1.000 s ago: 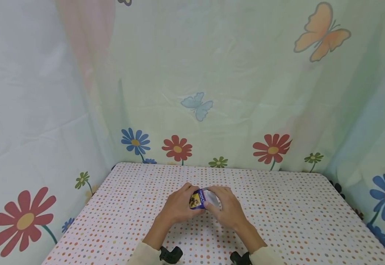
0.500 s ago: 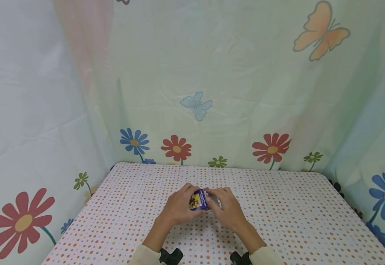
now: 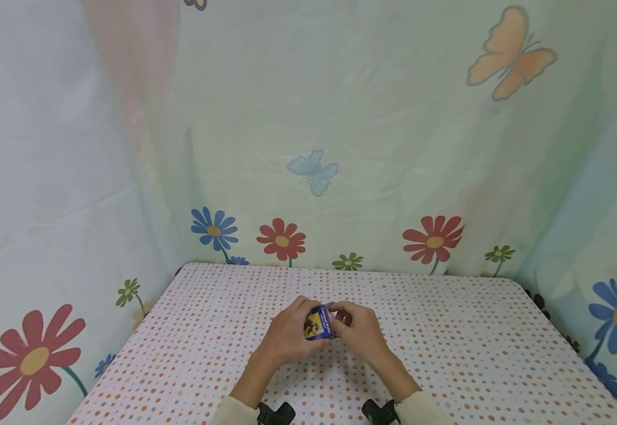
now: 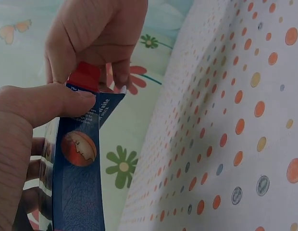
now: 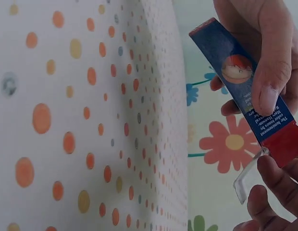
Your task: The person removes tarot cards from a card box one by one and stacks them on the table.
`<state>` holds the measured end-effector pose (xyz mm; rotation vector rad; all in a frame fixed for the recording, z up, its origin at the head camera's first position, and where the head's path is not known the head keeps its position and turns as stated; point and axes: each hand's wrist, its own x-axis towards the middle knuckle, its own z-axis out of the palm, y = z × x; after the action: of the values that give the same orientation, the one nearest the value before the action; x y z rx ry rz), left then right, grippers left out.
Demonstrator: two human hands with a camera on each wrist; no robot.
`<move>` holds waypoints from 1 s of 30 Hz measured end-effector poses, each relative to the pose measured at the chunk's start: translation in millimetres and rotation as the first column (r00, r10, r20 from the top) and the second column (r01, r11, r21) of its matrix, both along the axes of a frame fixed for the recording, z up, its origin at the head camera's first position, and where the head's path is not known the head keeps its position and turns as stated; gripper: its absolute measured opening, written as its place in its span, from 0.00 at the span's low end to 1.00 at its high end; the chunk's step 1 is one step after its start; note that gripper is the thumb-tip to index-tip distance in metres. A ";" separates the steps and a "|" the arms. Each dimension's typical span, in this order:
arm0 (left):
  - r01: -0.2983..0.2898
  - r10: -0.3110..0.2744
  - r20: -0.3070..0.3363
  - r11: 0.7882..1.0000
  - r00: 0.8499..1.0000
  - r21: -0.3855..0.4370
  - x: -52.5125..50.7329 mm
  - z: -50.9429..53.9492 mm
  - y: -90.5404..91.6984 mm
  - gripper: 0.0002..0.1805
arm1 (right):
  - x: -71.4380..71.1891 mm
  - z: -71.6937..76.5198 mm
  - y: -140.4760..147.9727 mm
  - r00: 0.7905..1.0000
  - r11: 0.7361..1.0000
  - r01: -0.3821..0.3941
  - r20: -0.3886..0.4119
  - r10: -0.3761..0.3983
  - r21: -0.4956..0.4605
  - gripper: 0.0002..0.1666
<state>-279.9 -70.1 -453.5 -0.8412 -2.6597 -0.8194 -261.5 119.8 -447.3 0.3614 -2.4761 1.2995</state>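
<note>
Head view, left hand [image 3: 286, 332] and right hand [image 3: 361, 333] at a small box [image 3: 317, 323] over dotted tabletop [image 3: 446, 342], left wrist view, round emblem [image 4: 79, 148] hidden from the head, left fingers [image 4: 36, 169] curled round box, right wrist view, right fingers [image 5: 278, 182] nearly closed, pinching its red flap [image 5: 282, 143]

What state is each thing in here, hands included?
Blue printed cardboard box: held up in the air.
Red end flap: sticking out past the blue side.
Left hand: gripping the box.
Right hand: fingers bent at the flap end, grip unclear.
Polka-dot tablecloth: spread out.
Floral curtain: hanging, creased.
</note>
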 end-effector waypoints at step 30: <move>-0.015 0.016 -0.035 0.999 0.999 0.044 2.8 7.0 -3.3 0.39 | 2.6 6.1 -9.7 0.983 0.987 0.080 0.174 -0.055 -0.138 0.04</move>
<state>-277.1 -73.5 -446.4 -0.8156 -2.6043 -0.8476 -258.9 110.0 -441.2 0.1341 -2.4861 1.5281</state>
